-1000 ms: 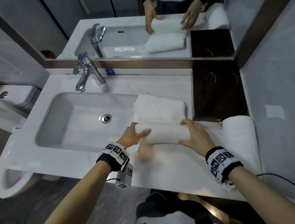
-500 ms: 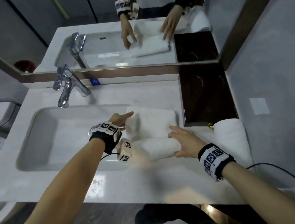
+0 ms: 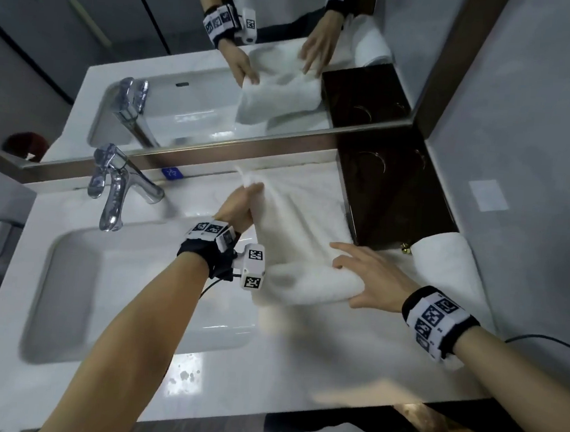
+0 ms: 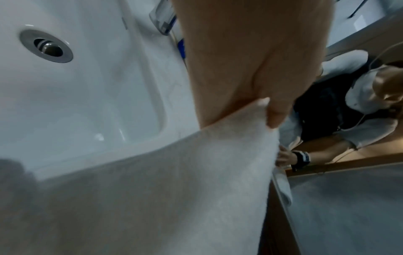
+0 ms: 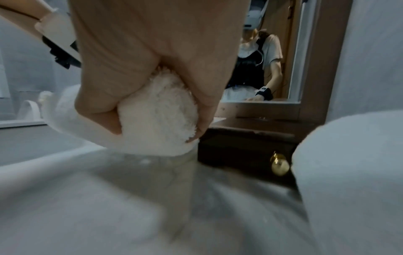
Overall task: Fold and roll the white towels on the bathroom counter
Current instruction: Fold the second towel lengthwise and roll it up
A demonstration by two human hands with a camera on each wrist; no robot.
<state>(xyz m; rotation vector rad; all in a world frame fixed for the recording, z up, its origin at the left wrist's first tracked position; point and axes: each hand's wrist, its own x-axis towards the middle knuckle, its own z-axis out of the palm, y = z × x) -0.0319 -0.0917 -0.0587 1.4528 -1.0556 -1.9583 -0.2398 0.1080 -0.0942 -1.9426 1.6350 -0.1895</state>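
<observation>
A white towel (image 3: 303, 224) lies on the counter (image 3: 300, 353) right of the sink, its near part rolled up. My left hand (image 3: 249, 192) pinches the towel's far left corner and holds it lifted off the counter near the mirror; the left wrist view shows fingers (image 4: 274, 117) clamped on the towel (image 4: 174, 189) edge. My right hand (image 3: 341, 281) grips the right end of the roll, thumb on the near side and fingers over the top. In the right wrist view the roll's end (image 5: 157, 107) sits inside that hand (image 5: 154, 129).
Another rolled white towel (image 3: 449, 273) stands at the right wall, also large in the right wrist view (image 5: 348, 172). A dark wooden tray (image 3: 394, 197) fills the back right corner. The sink (image 3: 68, 267) and chrome faucet (image 3: 114, 195) are to the left, with a mirror behind.
My left hand has left the roll, reached to the towel's far left corner and lifted it. My right hand has stayed at the roll's right end.
</observation>
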